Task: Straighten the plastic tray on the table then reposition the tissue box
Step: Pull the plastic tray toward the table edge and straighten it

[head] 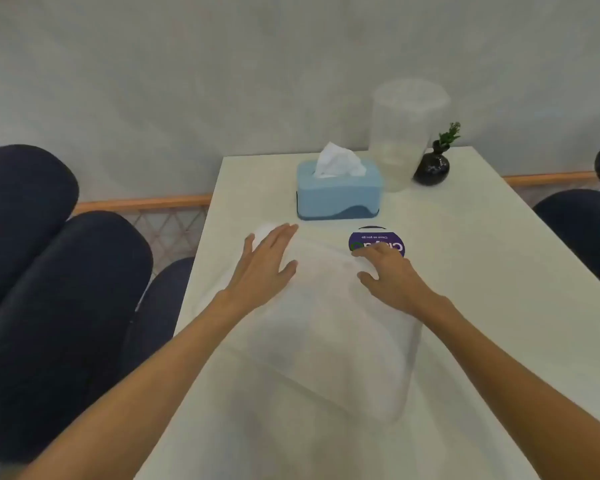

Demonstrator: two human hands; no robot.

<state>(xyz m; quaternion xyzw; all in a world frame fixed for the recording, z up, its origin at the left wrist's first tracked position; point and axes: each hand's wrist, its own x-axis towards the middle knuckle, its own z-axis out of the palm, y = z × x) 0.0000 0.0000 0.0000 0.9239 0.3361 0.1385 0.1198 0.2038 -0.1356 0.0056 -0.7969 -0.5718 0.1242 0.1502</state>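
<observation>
A translucent white plastic tray [329, 327] lies on the white table [492, 271], turned at a slant to the table's edges. My left hand [267, 261] rests flat on the tray's far left part, fingers spread. My right hand [388, 271] lies on its far right corner, fingers spread and slightly curled, partly covering a round purple sticker [374, 239]. The light blue tissue box [338, 192], with a white tissue sticking up, stands just beyond the tray, apart from both hands.
A tall translucent plastic container [406, 133] and a small black vase with a green sprig [432, 166] stand at the table's far right. Dark blue seat cushions [66, 289] flank the left side, more at the right [582, 223]. A wall runs behind.
</observation>
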